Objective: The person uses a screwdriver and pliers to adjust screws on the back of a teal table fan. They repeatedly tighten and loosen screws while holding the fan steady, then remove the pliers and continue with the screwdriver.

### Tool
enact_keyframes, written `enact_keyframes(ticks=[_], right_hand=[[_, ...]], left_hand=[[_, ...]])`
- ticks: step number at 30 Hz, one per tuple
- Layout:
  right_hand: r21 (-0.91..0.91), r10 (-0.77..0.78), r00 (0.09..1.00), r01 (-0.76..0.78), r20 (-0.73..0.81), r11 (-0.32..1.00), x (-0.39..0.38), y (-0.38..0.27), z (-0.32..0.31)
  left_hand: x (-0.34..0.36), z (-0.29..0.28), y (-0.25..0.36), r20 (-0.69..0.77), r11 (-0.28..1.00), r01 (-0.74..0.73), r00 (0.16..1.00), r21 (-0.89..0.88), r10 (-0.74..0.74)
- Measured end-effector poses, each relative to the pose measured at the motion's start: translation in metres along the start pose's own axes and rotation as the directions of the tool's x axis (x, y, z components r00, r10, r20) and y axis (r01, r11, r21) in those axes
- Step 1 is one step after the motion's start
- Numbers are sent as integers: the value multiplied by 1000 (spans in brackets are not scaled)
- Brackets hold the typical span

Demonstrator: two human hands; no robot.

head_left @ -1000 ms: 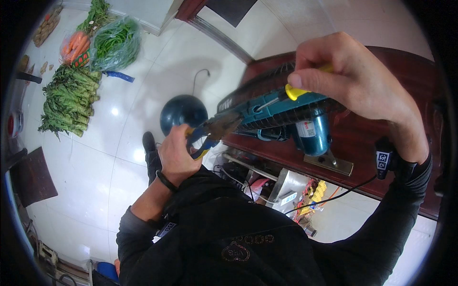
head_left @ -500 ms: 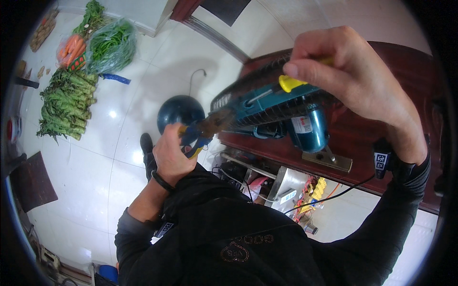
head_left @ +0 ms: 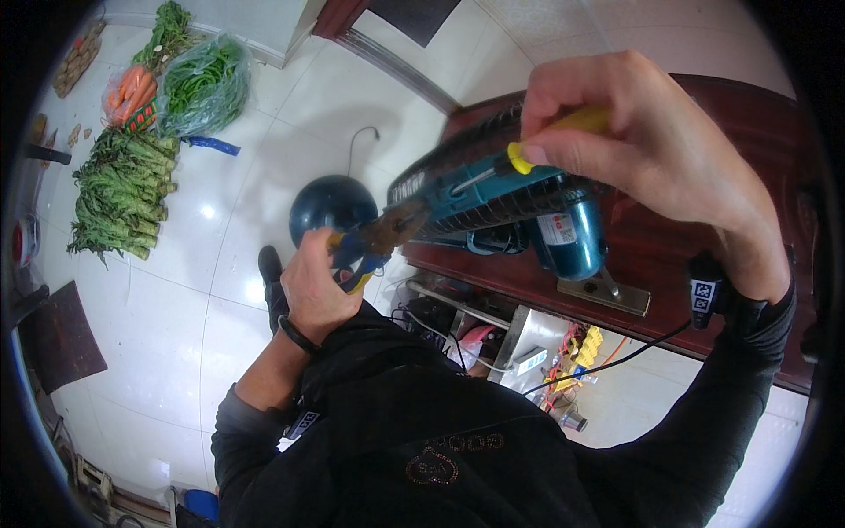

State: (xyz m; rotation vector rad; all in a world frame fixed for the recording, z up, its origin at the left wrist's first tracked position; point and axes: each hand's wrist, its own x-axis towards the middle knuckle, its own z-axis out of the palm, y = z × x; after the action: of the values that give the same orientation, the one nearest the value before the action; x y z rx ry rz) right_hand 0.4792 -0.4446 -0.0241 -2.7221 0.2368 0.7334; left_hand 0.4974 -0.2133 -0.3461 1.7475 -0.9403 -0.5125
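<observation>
My left hand (head_left: 321, 290) is closed on blue-and-yellow handled pliers (head_left: 400, 224), whose rusty jaws are at the near end of a teal-and-black appliance (head_left: 480, 198). My right hand (head_left: 625, 132) grips the yellow handle of a screwdriver (head_left: 519, 157); its metal shaft points down-left along the teal housing, and the exact place of the tip is hard to make out. A teal cylindrical motor (head_left: 568, 246) hangs beneath the appliance, above a metal plate (head_left: 576, 295) on a dark red wooden top (head_left: 660, 299).
A dark teal ball-shaped object (head_left: 330, 211) lies on the tiled floor beside my foot. Leafy stalks (head_left: 119, 194), carrots (head_left: 132, 92) and bagged greens (head_left: 202, 88) are at upper left. Cables and a metal box (head_left: 519, 339) sit below the wooden top. A doorway (head_left: 348, 31) is at the back.
The view has shifted slightly. My right hand has moved a little up-left and turned on the screwdriver, showing more of its handle. My left hand stays closed on the pliers.
</observation>
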Motion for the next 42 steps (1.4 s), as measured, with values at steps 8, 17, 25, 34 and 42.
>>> enact_keyframes(ticks=[8, 17, 25, 34, 42], right_hand=[[-375, 114, 986, -59, 125, 925, 6, -28, -14], [-528, -421, 898, 420, 127, 738, 12, -23, -6], [-385, -7, 988, 66, 152, 921, 17, 1, -16], [-347, 97, 995, -94, -7, 933, 24, -17, -11], [-430, -114, 993, 117, 32, 895, 23, -25, -10]], left_hand=[[2, 0, 4, -13, 1000, -2, 1000, 25, 2], [3, 1, 4, 26, 998, 38, 999, -57, -37], [9, 2, 3, -3, 999, 12, 1000, -31, -12], [7, 2, 7, -6, 1000, 5, 1000, -3, -5], [9, 1, 8, 11, 1000, 17, 1000, -2, -17]])
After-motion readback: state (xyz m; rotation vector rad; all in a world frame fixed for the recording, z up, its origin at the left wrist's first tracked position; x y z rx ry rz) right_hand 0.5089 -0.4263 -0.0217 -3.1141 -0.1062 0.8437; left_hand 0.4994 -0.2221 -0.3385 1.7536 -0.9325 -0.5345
